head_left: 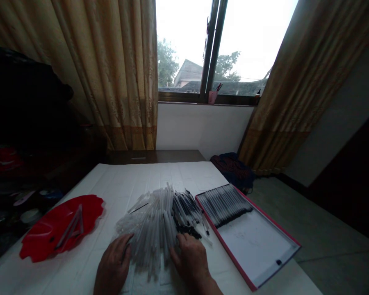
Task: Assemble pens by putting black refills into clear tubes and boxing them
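Right hand (191,255) at slim, translucent, heaped tubes (153,233)

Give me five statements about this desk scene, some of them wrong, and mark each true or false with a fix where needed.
1. The red wavy-rimmed dish lies left of the pile of translucent pen barrels. True.
2. The right hand is inside the pink-edged box. False: it is at the near right of the pile, outside the box.
3. The left hand is at the near left of the pile. True.
4. The row of black-ended pens fills the box completely. False: it covers only the far part.
5. A pink cup stands on the windowsill. True.
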A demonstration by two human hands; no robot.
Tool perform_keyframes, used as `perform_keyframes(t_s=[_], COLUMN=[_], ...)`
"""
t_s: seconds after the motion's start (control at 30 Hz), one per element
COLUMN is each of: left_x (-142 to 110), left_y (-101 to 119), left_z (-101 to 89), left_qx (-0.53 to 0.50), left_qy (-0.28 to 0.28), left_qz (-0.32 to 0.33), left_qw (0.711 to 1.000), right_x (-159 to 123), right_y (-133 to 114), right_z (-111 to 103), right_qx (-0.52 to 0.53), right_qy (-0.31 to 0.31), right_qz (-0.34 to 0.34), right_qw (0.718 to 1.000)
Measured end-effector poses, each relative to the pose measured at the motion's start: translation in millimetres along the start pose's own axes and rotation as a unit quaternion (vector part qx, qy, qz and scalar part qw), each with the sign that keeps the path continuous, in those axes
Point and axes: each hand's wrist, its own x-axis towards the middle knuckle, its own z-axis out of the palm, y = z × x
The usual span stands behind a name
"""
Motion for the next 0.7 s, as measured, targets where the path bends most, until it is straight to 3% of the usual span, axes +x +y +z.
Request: perform_keyframes(t_s=[0.53, 0.7], left_x=[-0.2, -3.0], left_y=[-2.8, -8.1], left_z=[0.0, 2.6], left_qx=[0.005, -0.03], left_qy=[-0.01, -0.02], left_qz=[0.048, 0.056], left_qw=[0.999, 0.998], right_x=[3.5, 5.0], right_y=[-12.1, -10.7], right_z=[0.1, 2.8], right_qx=[-0.05, -0.065], right_qy=[-0.056, -0.043], right_qz=[0.033, 0.04], right_qw=[0.997, 0.996])
